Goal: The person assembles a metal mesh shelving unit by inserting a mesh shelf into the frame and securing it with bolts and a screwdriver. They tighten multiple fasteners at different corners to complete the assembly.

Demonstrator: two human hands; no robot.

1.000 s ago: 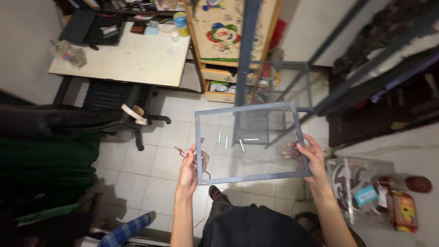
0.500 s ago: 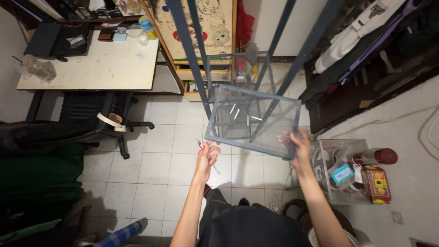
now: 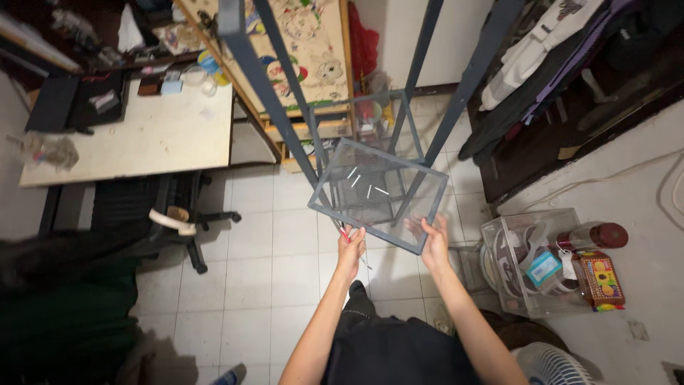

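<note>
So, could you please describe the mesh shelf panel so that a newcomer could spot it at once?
Start at the tall grey metal rack frame over the white tiled floor. At its foot, the left hand and right hand hold a square grey mesh panel by its near edge. Unlike the bare uprights, it is flat, see-through, with small pale screws on it.

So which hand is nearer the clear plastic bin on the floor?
Right. The right hand grips the mesh shelf panel's near edge, beside the clear plastic bin; the left hand holds the same edge farther away.
</note>
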